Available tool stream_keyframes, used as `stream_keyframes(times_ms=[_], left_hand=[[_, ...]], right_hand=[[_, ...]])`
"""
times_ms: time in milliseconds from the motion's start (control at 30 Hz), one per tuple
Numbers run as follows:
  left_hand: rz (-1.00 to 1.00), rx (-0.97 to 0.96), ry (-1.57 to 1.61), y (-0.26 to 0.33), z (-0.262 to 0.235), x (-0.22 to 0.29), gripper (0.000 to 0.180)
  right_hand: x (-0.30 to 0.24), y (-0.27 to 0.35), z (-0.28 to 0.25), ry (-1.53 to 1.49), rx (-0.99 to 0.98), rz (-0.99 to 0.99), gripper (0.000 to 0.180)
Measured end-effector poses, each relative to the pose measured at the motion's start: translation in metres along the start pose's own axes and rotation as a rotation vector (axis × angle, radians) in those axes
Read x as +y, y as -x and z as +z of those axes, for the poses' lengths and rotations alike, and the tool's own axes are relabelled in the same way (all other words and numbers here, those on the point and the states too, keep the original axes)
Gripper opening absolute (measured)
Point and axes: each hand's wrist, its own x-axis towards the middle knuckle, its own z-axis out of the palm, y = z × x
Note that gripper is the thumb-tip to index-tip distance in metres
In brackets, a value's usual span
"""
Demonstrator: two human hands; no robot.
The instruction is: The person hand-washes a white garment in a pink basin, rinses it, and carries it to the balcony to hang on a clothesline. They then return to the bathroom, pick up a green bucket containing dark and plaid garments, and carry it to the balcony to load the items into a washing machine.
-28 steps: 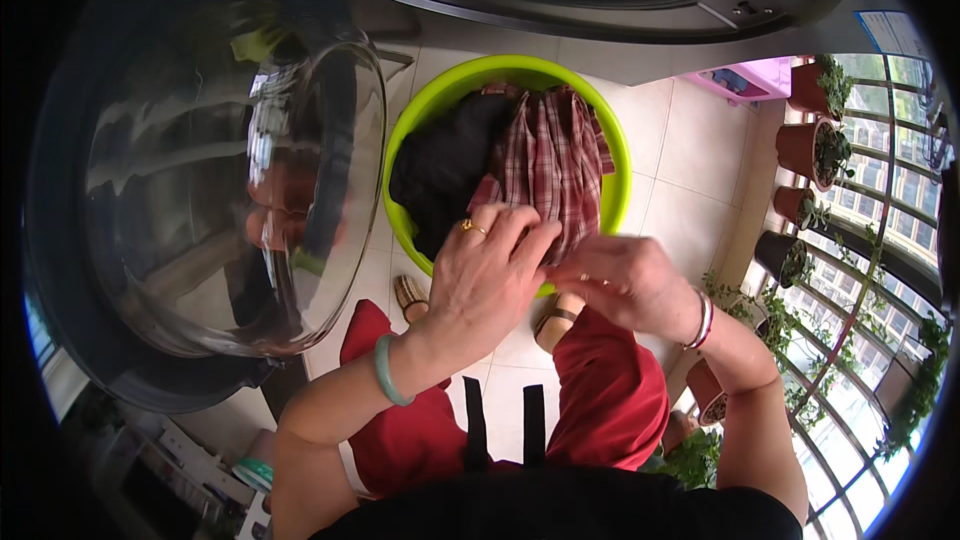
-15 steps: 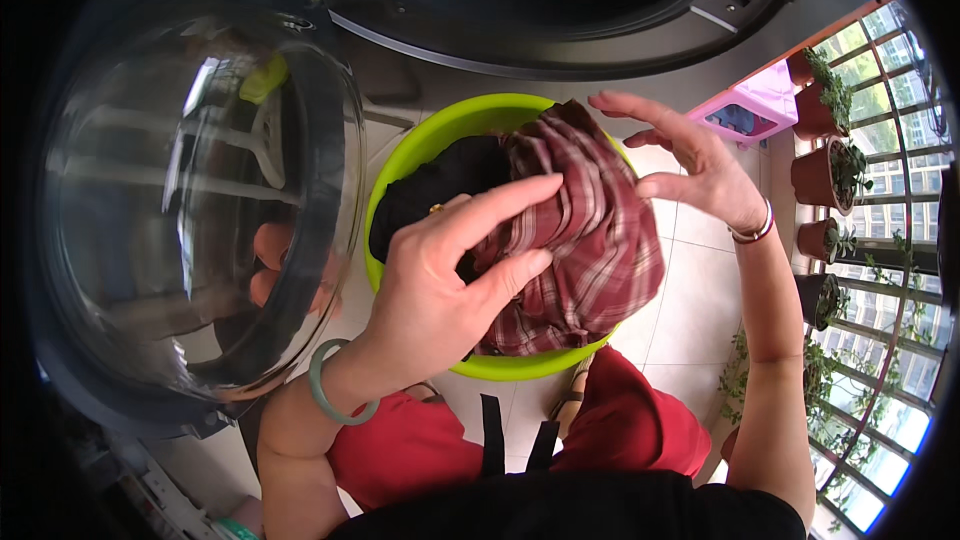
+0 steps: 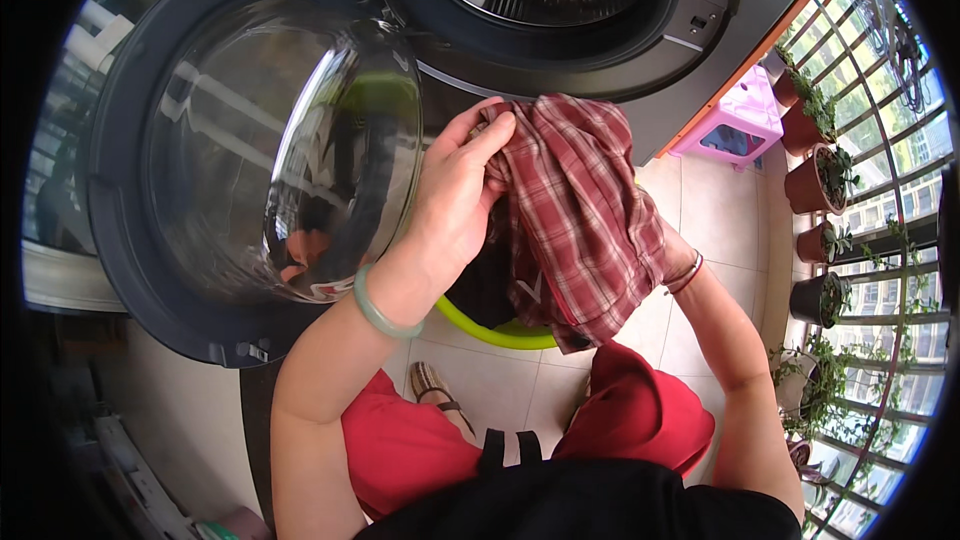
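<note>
A dark red plaid shirt is bunched up and lifted above a lime green basin. With thumb and fingers closed, my left hand pinches the shirt's upper left edge. My right hand is at the shirt's right side, its fingers hidden by the fabric it holds up. Dark clothing shows inside the basin, partly covered by the shirt. Most of the basin's far rim is hidden too.
Ahead stands a front-loading washing machine, its metal drum exposed. Its round glass door is swung out to the left, close to my left forearm. A pink stool and potted plants line the right side by a barred window.
Both hands have closed in on the plaid shirt and raised it from the basin. My right hand has gone behind the fabric. The view has shifted, showing more of the drum.
</note>
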Motion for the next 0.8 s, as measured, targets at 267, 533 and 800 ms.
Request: stream_keyframes(times_ms=[267,533,800], left_hand=[[0.397,-0.175,-0.258,0.015,0.035,0.018,0.032],[0.582,-0.116,-0.573,0.019,0.026,0.049,0.03],[0.781,-0.365,-0.437,0.033,0.044,0.036,0.024]], right_hand=[[-0.018,0.031,0.036,0.593,0.207,-0.13,0.073],[-0.06,0.049,0.003,0.472,0.419,-0.273,0.071],[-0.025,0.028,0.018,0.916,0.135,-0.371,0.132]])
